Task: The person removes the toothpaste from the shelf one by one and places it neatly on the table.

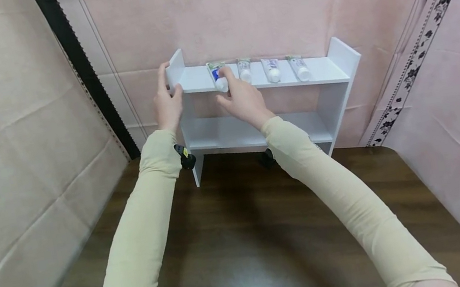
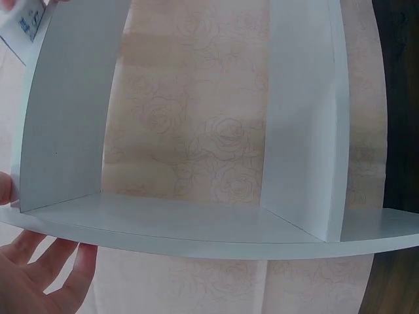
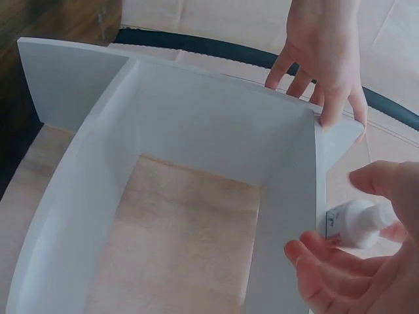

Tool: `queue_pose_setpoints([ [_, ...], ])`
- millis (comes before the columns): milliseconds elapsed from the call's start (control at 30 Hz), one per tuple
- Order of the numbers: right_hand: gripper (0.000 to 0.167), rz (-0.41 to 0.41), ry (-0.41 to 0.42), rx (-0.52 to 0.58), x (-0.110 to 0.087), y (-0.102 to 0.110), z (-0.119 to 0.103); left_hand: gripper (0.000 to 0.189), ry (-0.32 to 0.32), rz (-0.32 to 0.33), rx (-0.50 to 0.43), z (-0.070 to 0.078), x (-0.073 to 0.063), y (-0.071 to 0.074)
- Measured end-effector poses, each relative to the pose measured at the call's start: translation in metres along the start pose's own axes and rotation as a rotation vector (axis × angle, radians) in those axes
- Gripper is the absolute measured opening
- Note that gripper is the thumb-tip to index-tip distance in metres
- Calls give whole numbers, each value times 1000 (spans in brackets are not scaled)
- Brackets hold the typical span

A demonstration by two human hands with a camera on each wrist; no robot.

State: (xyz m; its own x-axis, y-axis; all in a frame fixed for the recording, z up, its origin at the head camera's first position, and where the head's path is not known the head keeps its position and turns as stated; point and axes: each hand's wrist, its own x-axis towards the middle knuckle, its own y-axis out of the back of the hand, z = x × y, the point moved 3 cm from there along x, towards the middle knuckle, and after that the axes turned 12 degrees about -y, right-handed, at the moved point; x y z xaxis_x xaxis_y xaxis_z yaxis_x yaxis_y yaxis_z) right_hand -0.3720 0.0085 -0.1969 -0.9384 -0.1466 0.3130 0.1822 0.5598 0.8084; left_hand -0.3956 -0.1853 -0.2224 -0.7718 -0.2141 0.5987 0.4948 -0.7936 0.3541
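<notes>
A small white shelf unit (image 1: 264,130) stands against the back wall, with squeeze tubes in a row on its top board. My left hand (image 1: 167,104) grips the left side panel, thumb at the front and fingers along the outside, as the left wrist view shows fingers (image 2: 80,268) against the panel. My right hand (image 1: 245,100) is at the leftmost tube (image 1: 218,77), white with a blue and green print. In the right wrist view its white cap (image 3: 373,219) lies between my spread thumb and fingers, with the thumb apart from it.
Three more white tubes lie to the right: one with a grey-green label (image 1: 245,71), one with purple print (image 1: 271,70), one with a green end (image 1: 299,68). The unit has a lower board (image 1: 251,132). Below is a dark wooden tabletop (image 1: 237,243); pink cloth (image 1: 262,11) hangs behind.
</notes>
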Motion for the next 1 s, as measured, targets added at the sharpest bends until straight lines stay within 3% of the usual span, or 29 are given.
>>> queue_pose_setpoints([
  [200,40,28,-25,91,3,0,-1,54,-12,-1,11,1,1,0],
  [333,36,45,-60,42,6,1,0,54,-12,-9,-7,1,0,-1],
  [600,50,39,-68,-49,6,-1,0,54,-21,17,-18,1,-2,-1],
  [1000,37,152,24,131,2,-13,8,54,-33,6,-27,-2,-3,0],
])
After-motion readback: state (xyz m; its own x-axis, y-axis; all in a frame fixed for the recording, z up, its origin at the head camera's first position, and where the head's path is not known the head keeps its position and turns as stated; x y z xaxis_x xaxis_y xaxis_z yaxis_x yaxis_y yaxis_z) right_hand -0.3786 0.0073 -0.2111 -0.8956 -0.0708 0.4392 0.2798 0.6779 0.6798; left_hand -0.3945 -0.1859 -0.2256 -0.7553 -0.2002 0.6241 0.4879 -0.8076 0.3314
